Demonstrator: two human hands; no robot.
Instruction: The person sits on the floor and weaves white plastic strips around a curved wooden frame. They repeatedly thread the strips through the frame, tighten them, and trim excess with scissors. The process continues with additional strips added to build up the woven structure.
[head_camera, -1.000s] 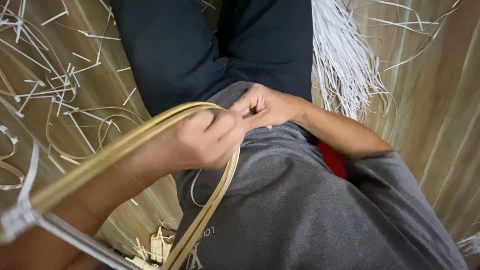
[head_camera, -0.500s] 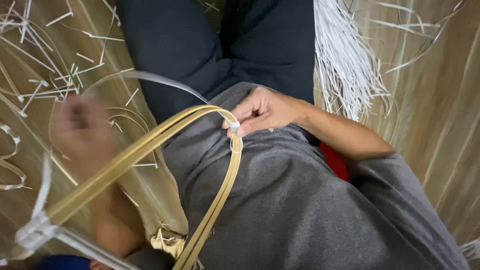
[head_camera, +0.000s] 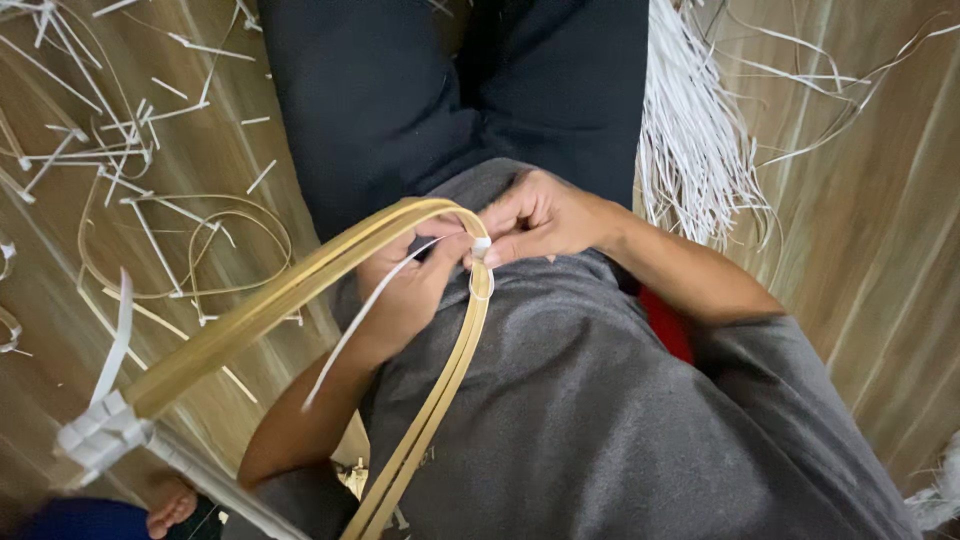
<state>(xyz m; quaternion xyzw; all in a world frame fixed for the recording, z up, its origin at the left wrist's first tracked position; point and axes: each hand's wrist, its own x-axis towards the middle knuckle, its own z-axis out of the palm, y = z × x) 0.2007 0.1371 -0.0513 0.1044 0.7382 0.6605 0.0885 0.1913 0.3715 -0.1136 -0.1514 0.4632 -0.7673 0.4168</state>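
Head view: left hand (head_camera: 405, 290) gripped thin white plastic strip (head_camera: 365, 310); right hand (head_camera: 540, 215) pinched its wrap at 12 o'clock on bent yellow bamboo hoop (head_camera: 300, 285) over lap. Slack grip likely unwinds binding.

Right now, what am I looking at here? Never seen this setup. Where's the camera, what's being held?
There is no machine here: these are a person's two bare hands. The one picture comes from a camera worn on the head, looking down over a grey shirt and dark trousers to a wooden floor.

The left hand and right hand meet at the bend of a hoop of flat tan cane strips. Both pinch a thin white strip where it wraps around the cane at a small white binding; its loose end trails down over the left forearm.

Lower left, the cane carries another white binding. On the floor lie scattered white offcuts, loose cane loops and, at the upper right, a bundle of white strips. A bare foot shows at the bottom left.
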